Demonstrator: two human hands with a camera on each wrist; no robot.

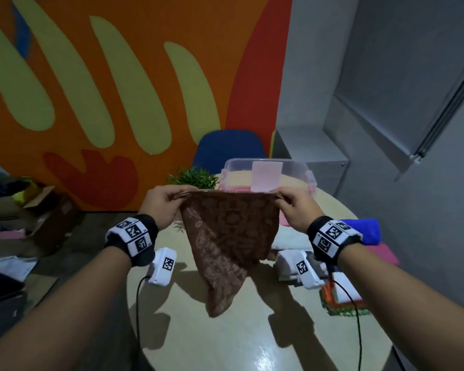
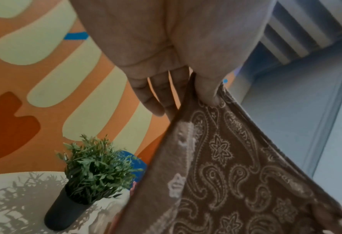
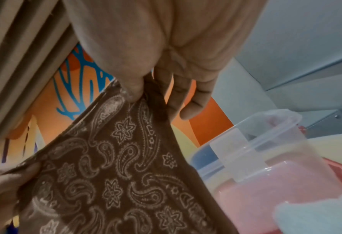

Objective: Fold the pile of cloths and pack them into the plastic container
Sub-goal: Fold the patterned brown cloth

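A brown paisley cloth [image 1: 229, 236] hangs in the air above the round table [image 1: 225, 338], stretched along its top edge between both hands. My left hand [image 1: 172, 196] pinches its left corner, thumb against fingers; the cloth [image 2: 226, 166] fills the lower right of the left wrist view. My right hand [image 1: 285, 198] pinches the right corner, and the cloth [image 3: 116, 166] drapes down from the thumb [image 3: 132, 88]. Behind the cloth stands the clear plastic container [image 1: 268, 172] with pink cloth inside; the container [image 3: 266, 150] is close at the right.
A small potted plant [image 1: 193, 178] [image 2: 82, 182] stands left of the container. Several cloths lie at the table's right: blue [image 1: 364, 231], pink [image 1: 386, 254], white [image 1: 292, 241] and an orange-edged one [image 1: 340, 298]. A blue chair [image 1: 229, 148] is behind the table. Boxes [image 1: 38, 210] clutter the floor at left.
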